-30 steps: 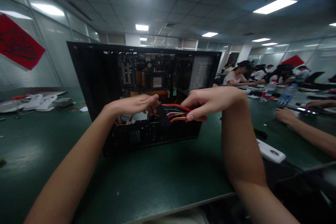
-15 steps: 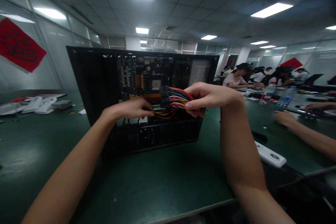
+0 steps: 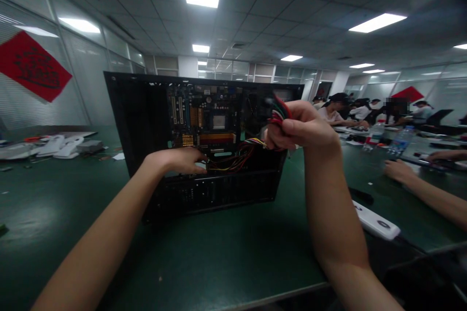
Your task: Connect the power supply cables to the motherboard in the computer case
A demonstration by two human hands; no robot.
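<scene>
An open black computer case (image 3: pixel 222 192) stands on the table, its inside facing me. The motherboard (image 3: pixel 204 121) shows within, with a bare silver square and an orange-brown memory slot below it. My right hand (image 3: pixel 294 129), closed, grips a bundle of coloured power supply wires (image 3: pixel 279 109) in front of the case's upper right. The bundle's connector end is blurred. At the case's lower middle, my left hand (image 3: pixel 184 160) pinches thinner yellow, red and black wires (image 3: pixel 233 161) near their left end. Whatever sits at that end is partly hidden by the fingers.
A white power strip (image 3: pixel 377 221) lies right of my right forearm. White parts and a grey block (image 3: pixel 90 146) sit at the far left. Another person's hand (image 3: pixel 399 171) rests on the table at right, near plastic bottles (image 3: pixel 401 140). Several people sit farther back.
My right hand has lifted the wire bundle up and to the right, and its connector has swung away from the board. My left hand has shifted slightly left and down.
</scene>
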